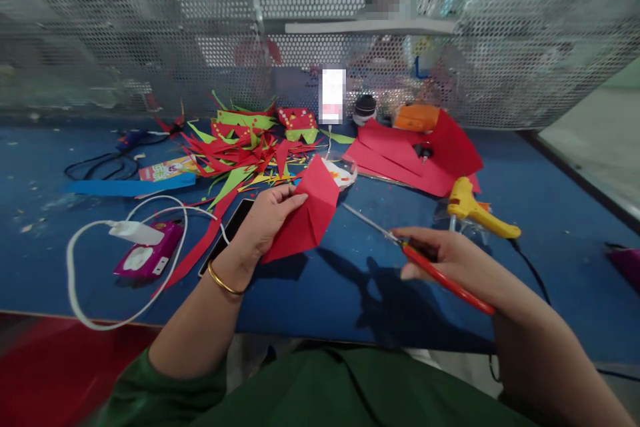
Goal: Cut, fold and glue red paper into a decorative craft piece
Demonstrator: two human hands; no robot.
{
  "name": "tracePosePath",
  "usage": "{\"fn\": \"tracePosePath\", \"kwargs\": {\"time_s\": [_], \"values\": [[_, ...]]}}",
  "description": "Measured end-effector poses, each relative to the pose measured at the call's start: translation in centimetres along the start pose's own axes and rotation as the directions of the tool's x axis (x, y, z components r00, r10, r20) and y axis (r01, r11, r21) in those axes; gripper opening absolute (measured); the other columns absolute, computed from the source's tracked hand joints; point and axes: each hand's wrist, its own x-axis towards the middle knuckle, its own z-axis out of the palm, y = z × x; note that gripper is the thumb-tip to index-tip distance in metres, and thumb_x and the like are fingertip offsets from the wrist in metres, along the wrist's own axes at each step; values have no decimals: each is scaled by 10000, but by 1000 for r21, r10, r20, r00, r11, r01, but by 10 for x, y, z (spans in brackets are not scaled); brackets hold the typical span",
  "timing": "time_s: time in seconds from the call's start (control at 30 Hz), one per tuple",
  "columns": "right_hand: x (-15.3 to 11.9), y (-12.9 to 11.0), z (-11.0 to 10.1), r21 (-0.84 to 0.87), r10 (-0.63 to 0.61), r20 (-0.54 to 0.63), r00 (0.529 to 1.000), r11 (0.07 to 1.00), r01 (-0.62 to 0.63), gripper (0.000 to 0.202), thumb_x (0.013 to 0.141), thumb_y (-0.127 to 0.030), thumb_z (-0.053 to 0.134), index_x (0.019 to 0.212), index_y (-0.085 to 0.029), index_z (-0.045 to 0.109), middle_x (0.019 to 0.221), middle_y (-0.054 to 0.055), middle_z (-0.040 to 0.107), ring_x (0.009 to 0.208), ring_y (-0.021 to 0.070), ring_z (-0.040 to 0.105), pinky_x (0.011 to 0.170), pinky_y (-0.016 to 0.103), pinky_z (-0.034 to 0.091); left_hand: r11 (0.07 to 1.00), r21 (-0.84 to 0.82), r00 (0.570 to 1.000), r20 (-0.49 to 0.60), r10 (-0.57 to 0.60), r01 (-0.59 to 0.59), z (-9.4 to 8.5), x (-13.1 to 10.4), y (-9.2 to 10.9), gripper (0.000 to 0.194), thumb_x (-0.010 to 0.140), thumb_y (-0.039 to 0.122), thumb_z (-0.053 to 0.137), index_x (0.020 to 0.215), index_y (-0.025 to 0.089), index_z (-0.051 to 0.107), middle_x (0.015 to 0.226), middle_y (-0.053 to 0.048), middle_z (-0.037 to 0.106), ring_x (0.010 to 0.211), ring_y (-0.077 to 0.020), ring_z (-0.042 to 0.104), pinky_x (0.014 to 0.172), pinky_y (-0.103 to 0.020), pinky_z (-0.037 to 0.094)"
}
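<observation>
A person's left hand [273, 217] pinches a piece of red paper [320, 203] above the middle of a blue tabletop [305, 307], between its front and back edges. The thumb presses the near face, at the paper's left side; the other fingers are mostly hidden behind. The right hand [447, 257] grips red-handled scissors [425, 263] toward the front edge, the slim blades pointing at the paper's right side, seemingly just short of touching.

The paper looks light and fairly stiff, like craft card: it stands out from the grip with little sag, yet a line like a crease crosses its lower part. It would probably bend or tear easily but hardly slip. A flat pinch on the left margin, clear of the blades, seems best; squeezing the middle could crumple it.
</observation>
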Motion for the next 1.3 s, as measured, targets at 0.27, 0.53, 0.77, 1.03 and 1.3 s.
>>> {"fn": "tracePosePath", "kwargs": {"time_s": [0.27,0.53,0.77,1.03,1.3], "values": [[92,6,-40,-516,-233,-524,819,852,-88,335,883,-486,633,935,-173,741,735,94,697,694,257,671,590,357,486,997,52,984,163,-69,61,2,-7,1,268,674,345,863,821,181,709,794,-9,741,705,-155,668,683,-275,509],[160,21,-55,-632,-375,-545,750,771,-74,273,992,-369,597,1205,-205,643,1222,70,659,1023,207,661,858,400,577,995,95,962,267,-53,28,3,-10,1,246,675,328,857,775,170,697,755,-11,710,677,-141,628,667,-275,467],[89,-1,-11,-728,-573,-383,725,670,146,296,907,-362,659,1127,-165,680,1137,145,676,1046,324,676,850,446,550,991,135,952,303,-45,4,9,-15,1,165,735,294,798,767,167,698,746,12,691,674,-108,600,677,-248,434],[19,-8,73,-807,-794,-329,511,518,284,558,890,-256,636,1401,-118,460,1326,231,610,1218,330,582,1002,493,462,992,122,947,312,-74,38,20,-17,-7,243,705,350,829,796,160,709,762,5,697,663,-117,593,661,-253,428],[18,6,68,-850,-855,-219,470,404,339,326,861,-122,584,1180,-175,619,1161,117,725,1109,255,643,1005,419,418,991,76,941,312,-128,110,37,-19,-24,227,670,301,849,765,158,700,720,12,705,639,-112,607,678,-253,454]]}}
